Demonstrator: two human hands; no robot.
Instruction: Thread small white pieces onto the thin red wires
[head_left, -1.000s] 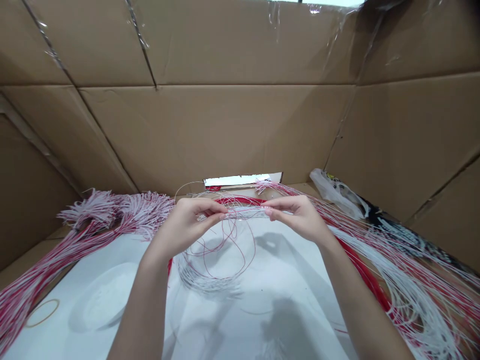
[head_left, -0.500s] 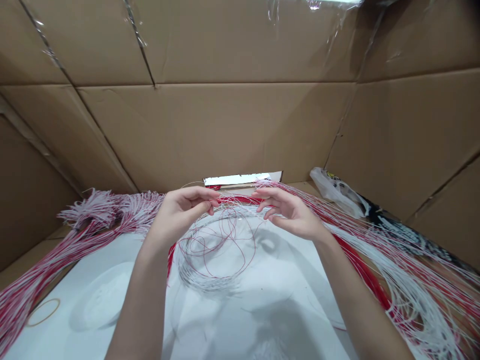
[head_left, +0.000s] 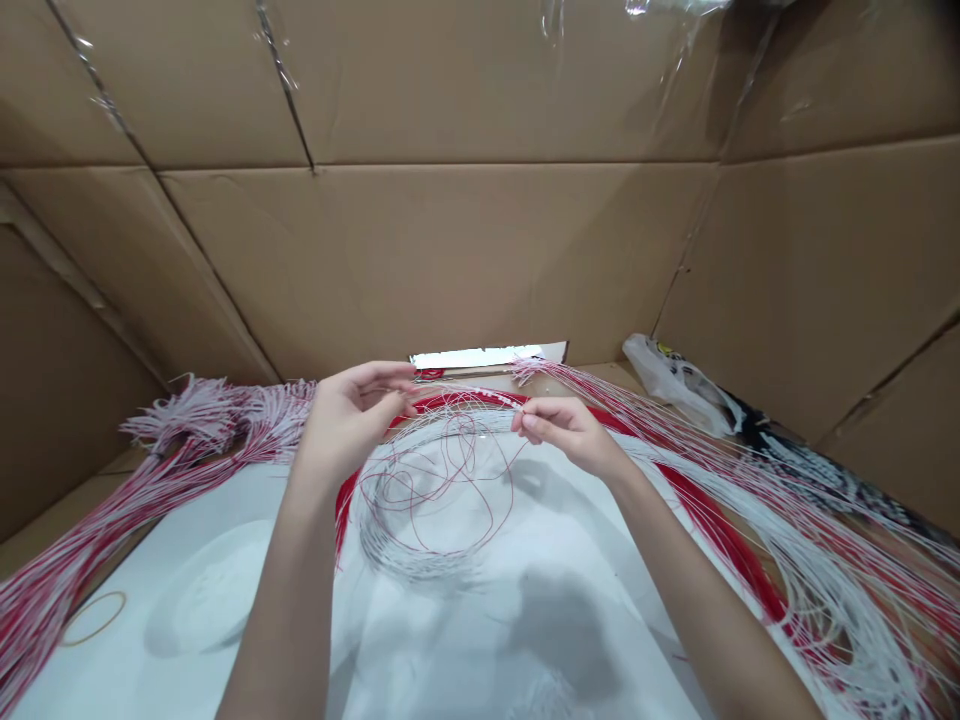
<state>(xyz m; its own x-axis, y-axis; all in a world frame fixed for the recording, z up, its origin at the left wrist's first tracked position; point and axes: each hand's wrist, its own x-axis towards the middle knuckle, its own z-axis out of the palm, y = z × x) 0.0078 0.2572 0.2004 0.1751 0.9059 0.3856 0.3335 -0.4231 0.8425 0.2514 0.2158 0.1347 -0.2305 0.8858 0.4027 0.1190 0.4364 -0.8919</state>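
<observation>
My right hand [head_left: 561, 428] pinches the end of a thin strand [head_left: 499, 396] dotted with small white bits, which look like beads. That strand runs leftward from the pinch toward my other hand. My left hand [head_left: 358, 412] has its fingers stretched out and the thumb a little apart, with slightly blurred tips close to the threads. Below and between both hands lies a loose coil of fine white wire or thread [head_left: 382, 550] on the white surface. A tangle of thin red thread [head_left: 491, 528] loops over this coil.
Red-and-white thread bundles [head_left: 195, 465] lie along the left side, and more red and white strands [head_left: 750, 500] spread down the right. A yellowish rubber band [head_left: 94, 618] and a pale round dish [head_left: 210, 590] are at left. Cardboard walls [head_left: 450, 250] enclose the back; a plastic bag [head_left: 667, 380] sits right.
My right hand has closed from spread fingers into a pinch on the white-dotted strand. My left hand has moved slightly left, away from the middle.
</observation>
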